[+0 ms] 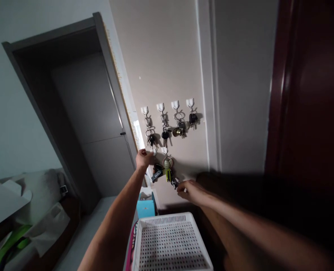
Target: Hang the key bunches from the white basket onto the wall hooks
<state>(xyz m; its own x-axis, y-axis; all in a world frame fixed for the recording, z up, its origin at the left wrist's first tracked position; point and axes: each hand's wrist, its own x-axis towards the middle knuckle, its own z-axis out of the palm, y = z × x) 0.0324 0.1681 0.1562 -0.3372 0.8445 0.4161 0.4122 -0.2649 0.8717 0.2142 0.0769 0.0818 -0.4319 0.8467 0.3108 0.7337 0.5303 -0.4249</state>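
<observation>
My left hand (144, 159) is at the wall beside the lower-left white hook (154, 152), fingers curled and fingertips against it. What they pinch, if anything, is hidden. Below that hook hangs a dark key fob bunch (157, 173) with a grey tag. From the lower-right hook (164, 150) hangs a key bunch (168, 175) with a pale round charm and a yellow-green piece. My right hand (188, 189) has its fingertips closed on the low end of this bunch.
Several white hooks above hold more key bunches (165, 135). Below stands a white perforated plastic basket (193, 222), with a blue box (146, 208) behind it. A grey door (85, 94) is at left, a dark red door (310, 94) at right. A cluttered sofa (43, 184) sits lower left.
</observation>
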